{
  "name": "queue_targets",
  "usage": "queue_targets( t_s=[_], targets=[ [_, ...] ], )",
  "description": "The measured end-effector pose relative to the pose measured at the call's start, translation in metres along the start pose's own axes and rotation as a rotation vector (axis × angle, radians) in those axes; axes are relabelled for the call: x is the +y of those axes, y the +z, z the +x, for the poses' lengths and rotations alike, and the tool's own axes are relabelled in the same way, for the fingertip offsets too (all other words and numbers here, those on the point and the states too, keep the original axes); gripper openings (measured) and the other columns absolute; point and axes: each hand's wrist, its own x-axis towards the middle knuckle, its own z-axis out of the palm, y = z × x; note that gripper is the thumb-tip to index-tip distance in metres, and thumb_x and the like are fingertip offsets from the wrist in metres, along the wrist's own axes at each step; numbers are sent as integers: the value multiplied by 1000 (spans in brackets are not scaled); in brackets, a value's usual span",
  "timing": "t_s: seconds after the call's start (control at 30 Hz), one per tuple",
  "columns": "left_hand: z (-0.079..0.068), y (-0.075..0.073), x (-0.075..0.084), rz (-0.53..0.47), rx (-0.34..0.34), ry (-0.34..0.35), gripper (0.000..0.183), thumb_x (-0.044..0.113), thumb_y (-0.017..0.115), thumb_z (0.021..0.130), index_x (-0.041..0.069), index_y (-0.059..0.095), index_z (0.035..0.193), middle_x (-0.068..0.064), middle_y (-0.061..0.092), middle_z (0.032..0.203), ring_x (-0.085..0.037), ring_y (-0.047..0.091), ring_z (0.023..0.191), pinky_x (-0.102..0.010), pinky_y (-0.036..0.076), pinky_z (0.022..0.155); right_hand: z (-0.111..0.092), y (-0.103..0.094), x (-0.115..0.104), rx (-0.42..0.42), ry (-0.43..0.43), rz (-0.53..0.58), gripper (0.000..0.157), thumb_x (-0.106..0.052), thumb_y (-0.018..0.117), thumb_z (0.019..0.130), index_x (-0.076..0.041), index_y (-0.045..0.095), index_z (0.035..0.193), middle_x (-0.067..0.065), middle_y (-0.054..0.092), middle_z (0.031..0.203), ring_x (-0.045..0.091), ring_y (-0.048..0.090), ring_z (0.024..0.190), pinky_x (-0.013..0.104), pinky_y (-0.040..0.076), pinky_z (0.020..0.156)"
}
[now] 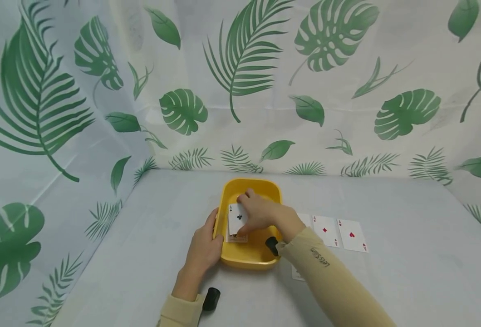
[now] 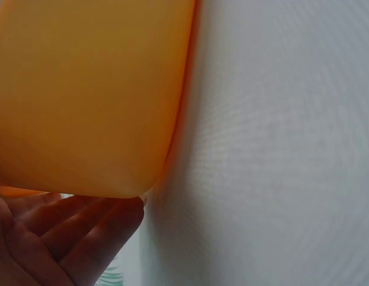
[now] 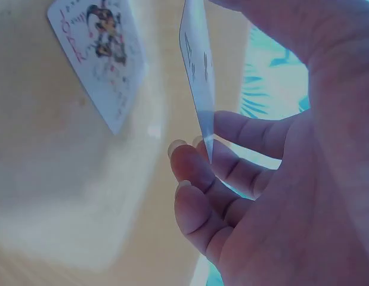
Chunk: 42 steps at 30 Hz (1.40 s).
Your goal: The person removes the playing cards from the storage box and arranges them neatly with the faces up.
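Observation:
A yellow plastic basin (image 1: pixel 246 264) stands on the pale table, in the middle of the head view. My left hand (image 1: pixel 205 245) grips its left side, thumb at the rim and fingers along the outer wall; the left wrist view shows the fingertips (image 2: pixel 127 217) against the basin's wall. Over the inside of the basin, my right hand (image 1: pixel 261 212) holds an ace of clubs (image 1: pixel 234 221) by its edges between thumb and fingers. Beneath that ace lies a joker card (image 3: pixel 107 53) on the basin floor, partly covered in the head view.
Right of the basin lie an ace of diamonds (image 1: pixel 325 230) and an ace of hearts (image 1: pixel 352 235), face up. Another card (image 1: pixel 304 220) beside them and one nearer card (image 1: pixel 296 274) are mostly hidden by the right arm. A leaf-patterned curtain (image 1: pixel 257 127) stands behind the table.

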Motion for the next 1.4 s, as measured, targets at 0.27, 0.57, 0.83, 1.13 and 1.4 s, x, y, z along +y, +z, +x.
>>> queue_targets(
  t_s=[0.27, 0.57, 0.83, 1.13, 1.4],
  targets=[
    [-1, 1, 0, 5, 9, -19, 67, 5, 49, 90, 9, 38, 156, -15, 58, 140, -22, 59, 95, -46, 48, 90, -23, -7, 12, 58, -7, 64, 83, -41, 86, 77, -7, 49, 143, 13, 44, 135, 25, 49, 110, 41, 46, 97],
    [-2, 5, -1, 5, 18, -15, 68, 4, 48, 88, 6, 38, 156, -16, 55, 143, -24, 60, 103, -49, 47, 97, -49, -11, 22, 93, -11, 156, 87, -37, 86, 78, -3, 44, 147, 15, 39, 142, 27, 48, 118, 46, 42, 104],
    [-2, 7, 2, 11, 9, -32, 69, 4, 48, 89, 5, 35, 157, -17, 53, 146, -25, 58, 104, -49, 46, 98, -72, -12, 33, 158, -47, 166, 88, -35, 86, 77, 1, 43, 145, 18, 37, 142, 32, 41, 126, 48, 38, 107],
    [-3, 3, 2, -1, -16, 0, 70, 2, 45, 89, 1, 31, 157, -17, 43, 154, -30, 47, 135, -50, 36, 109, -115, -24, 60, 225, -9, 218, 87, -35, 85, 79, -1, 41, 147, 17, 34, 144, 33, 42, 125, 52, 42, 104],
    [-2, 0, 4, 52, -74, 16, 71, 3, 45, 90, 0, 26, 159, -16, 40, 156, -29, 42, 139, -48, 34, 111, -162, -20, 91, 287, 5, 178, 85, -33, 86, 79, 0, 42, 144, 17, 35, 143, 33, 42, 119, 50, 48, 94]
  ],
)
